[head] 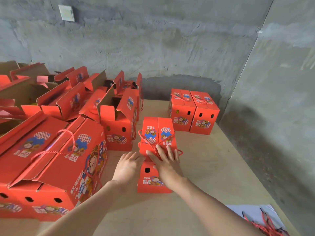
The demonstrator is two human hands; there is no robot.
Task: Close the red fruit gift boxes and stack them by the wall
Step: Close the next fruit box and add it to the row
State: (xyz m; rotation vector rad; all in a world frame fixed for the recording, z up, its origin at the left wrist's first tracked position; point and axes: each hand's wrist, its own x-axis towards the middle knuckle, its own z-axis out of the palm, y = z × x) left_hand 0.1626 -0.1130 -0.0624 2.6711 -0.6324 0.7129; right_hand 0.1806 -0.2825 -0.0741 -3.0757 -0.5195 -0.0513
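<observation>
Two hands meet on one red gift box (157,133) on the desk (213,167) in the head view: right hand (166,161) flat on its top, left hand (130,165) touching its left edge, neither grip closed. Two closed boxes (194,114) stand by the wall (170,48). Best to press the top level before lifting.

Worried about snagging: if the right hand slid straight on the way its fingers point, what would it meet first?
Probably the rope handles lying across the box top, just ahead of the right hand. Past them there is only lid, then bare table, it seems.
</observation>
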